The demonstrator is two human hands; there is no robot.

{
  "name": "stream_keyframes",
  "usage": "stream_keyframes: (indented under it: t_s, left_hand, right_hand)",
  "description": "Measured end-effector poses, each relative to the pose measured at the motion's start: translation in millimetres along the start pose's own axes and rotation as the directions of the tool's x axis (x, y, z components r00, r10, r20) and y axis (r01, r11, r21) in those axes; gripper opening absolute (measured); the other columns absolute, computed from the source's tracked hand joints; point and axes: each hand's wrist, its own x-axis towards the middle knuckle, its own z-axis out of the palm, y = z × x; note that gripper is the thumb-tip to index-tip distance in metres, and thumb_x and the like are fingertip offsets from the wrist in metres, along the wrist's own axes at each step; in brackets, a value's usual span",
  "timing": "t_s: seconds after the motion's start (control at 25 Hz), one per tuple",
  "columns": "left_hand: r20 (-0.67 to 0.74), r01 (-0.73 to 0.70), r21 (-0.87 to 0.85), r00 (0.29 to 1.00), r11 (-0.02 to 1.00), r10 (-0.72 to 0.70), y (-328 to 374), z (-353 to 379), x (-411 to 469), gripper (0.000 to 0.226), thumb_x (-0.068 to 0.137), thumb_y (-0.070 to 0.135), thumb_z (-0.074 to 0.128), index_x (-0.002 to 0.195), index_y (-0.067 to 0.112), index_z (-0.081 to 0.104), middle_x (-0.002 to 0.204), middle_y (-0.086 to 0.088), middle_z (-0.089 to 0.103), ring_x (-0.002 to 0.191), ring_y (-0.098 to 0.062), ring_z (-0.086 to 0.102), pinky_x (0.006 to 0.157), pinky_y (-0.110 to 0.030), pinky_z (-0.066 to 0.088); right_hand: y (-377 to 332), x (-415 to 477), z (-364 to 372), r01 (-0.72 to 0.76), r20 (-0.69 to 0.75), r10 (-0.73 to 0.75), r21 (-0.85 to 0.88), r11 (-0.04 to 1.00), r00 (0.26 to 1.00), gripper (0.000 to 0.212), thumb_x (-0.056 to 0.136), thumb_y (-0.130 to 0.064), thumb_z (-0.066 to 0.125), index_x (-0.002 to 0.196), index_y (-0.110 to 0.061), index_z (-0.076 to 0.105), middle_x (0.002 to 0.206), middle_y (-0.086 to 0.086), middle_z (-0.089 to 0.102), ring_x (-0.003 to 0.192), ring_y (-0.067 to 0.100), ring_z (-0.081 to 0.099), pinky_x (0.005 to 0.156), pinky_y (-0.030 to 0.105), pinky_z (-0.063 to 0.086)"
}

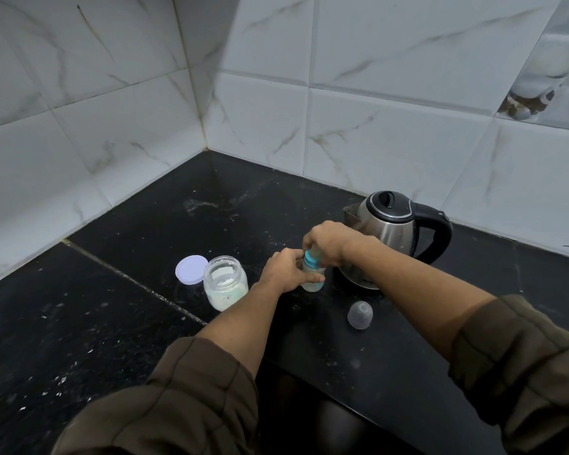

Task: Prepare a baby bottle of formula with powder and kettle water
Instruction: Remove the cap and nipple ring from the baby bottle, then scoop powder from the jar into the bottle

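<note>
A small baby bottle (313, 280) with a blue collar stands upright on the black counter, holding pale milky liquid. My left hand (284, 270) grips its body from the left. My right hand (327, 242) closes over the top around the blue collar and teat. A clear jar of white formula powder (224, 284) stands open just left of my left hand, its lilac lid (191, 269) lying flat beside it. The steel kettle (395, 231) with a black handle sits right behind the bottle. The bottle's clear dome cap (360, 315) rests on the counter in front.
The black stone counter (112, 323) runs into a corner of white marble-look wall tiles (260, 126). White specks and a faint smear lie scattered on it. A seam crosses the counter left of the jar. The counter's front edge runs below my arms.
</note>
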Motion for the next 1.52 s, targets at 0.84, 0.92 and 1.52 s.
stream_keyframes:
  t_s: [0.84,0.92,1.52]
  left_hand:
    - [0.040,-0.006,-0.035,0.999,0.999,0.007,-6.4,-0.1,-12.7,0.134,0.056,0.058,0.098,0.165,0.021,0.028,0.163,0.002,0.044,0.151,-0.019,0.040,0.124,-0.045,0.034]
    - [0.020,-0.013,-0.075,1.000,0.997,0.015,-2.7,3.1,-10.5,0.131,0.057,0.054,0.099,0.163,0.020,0.031,0.161,0.000,0.048,0.148,-0.018,0.045,0.123,-0.044,0.037]
    - [-0.066,-0.015,-0.260,0.998,0.965,-0.003,3.3,2.0,-31.0,0.117,0.075,0.095,0.048,0.165,0.024,0.028,0.162,0.005,0.046,0.149,-0.014,0.043,0.125,-0.039,0.028]
  right_hand:
    - [41.9,-70.9,5.5,-0.107,-0.258,0.178,0.269,0.957,0.950,0.037,0.074,-0.049,0.077,0.102,-0.027,0.067,0.088,-0.011,0.065,0.086,0.018,0.061,0.070,0.031,0.043]
    - [39.9,-75.5,7.1,-0.098,-0.257,0.165,0.256,0.962,0.952,0.038,0.073,-0.051,0.077,0.101,-0.028,0.065,0.088,-0.012,0.065,0.087,0.018,0.062,0.073,0.033,0.049]
    - [-9.0,-67.0,103.6,0.074,0.170,-0.051,-0.129,0.989,0.984,0.050,0.078,-0.044,0.080,0.121,-0.023,0.065,0.118,0.004,0.066,0.100,0.026,0.065,0.068,0.034,0.048]
